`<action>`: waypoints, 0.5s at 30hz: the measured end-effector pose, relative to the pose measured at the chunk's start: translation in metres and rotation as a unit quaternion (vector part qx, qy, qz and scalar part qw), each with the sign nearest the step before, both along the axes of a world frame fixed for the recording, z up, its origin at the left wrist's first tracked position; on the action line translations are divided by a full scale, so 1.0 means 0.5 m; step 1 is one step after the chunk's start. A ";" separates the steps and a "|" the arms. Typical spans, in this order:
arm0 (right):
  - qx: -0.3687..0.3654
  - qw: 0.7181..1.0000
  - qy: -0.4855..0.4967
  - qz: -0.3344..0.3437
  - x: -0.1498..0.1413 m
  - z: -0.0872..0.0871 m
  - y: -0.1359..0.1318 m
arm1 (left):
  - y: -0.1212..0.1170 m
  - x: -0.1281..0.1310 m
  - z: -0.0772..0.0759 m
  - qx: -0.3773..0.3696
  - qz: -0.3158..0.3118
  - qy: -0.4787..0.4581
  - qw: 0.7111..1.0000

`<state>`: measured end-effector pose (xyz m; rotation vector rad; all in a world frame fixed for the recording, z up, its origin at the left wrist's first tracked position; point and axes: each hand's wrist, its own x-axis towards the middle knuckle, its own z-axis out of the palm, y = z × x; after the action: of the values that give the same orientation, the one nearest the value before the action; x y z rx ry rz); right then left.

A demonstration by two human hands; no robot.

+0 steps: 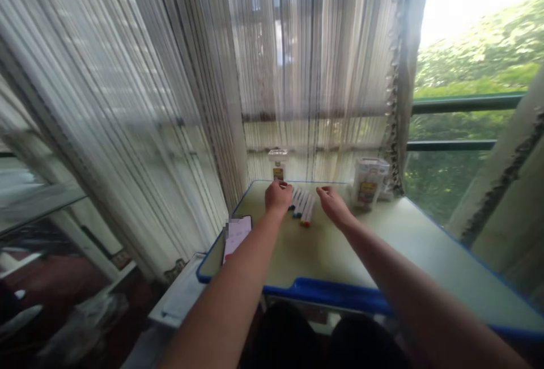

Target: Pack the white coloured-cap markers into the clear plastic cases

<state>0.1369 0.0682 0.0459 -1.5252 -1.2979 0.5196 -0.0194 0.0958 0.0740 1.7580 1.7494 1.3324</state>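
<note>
Several white markers (302,203) lie side by side in a slanting row on the desk, with coloured ends towards me, one of them red-orange. My left hand (278,196) is at the row's left side, its fingers curled in close to the far part of the leftmost markers. Whether it touches one is too blurred to tell. To the right of the row, my right hand (334,203) points inward with thumb and fingers drawn together, apart from the markers. Anything between either hand's fingertips is too small to make out.
The pale desk (297,255) has a blue edge. A clear lidded container (369,185) with a label stands at the right, and a smaller clear container (278,164) behind my left hand. A phone (238,234) lies at the left edge. Striped curtains (314,74) hang behind.
</note>
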 end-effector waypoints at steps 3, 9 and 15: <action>0.017 0.998 -0.065 -0.013 -0.056 -0.037 0.010 | -0.006 -0.034 -0.024 -0.007 0.025 -0.018 1.000; 0.125 0.976 -0.180 0.011 -0.080 -0.105 0.026 | 0.006 -0.058 -0.060 -0.038 0.027 -0.017 0.999; 0.129 0.986 -0.103 0.018 -0.071 -0.135 0.031 | 0.049 -0.054 -0.074 -0.011 0.014 -0.008 1.000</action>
<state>0.1016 0.0837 -0.0218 -1.3663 -1.4907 0.2073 -0.0462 0.1203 0.0368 1.7131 1.7797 1.3283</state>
